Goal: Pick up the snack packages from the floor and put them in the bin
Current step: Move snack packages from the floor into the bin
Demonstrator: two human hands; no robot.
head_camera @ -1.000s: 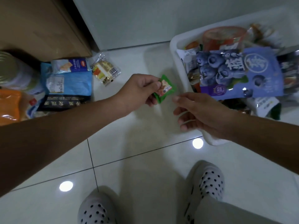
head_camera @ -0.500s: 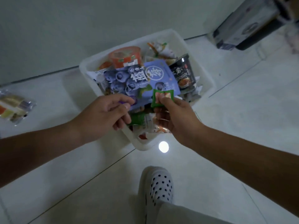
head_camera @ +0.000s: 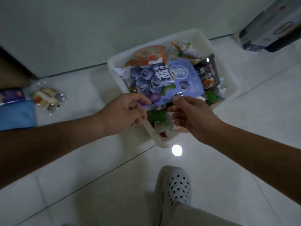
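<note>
One white plastic bin [head_camera: 114,70] is seen on the tiled floor, packed full. One purple blueberry-print pouch [head_camera: 162,82] lies on top, with one orange cup [head_camera: 151,55] and one black cup [head_camera: 206,74] behind it. The pouch's near corner is pinched by the left hand [head_camera: 123,111]. The right hand [head_camera: 192,115] is curled at the pouch's near edge; what it holds cannot be told. Three packages are left on the floor at the left: one clear snack pack [head_camera: 47,97], one blue pack [head_camera: 16,115], one purple pack [head_camera: 11,96].

Bin [head_camera: 228,74] heaped full; bare floor [head_camera: 260,115] right side.
</note>
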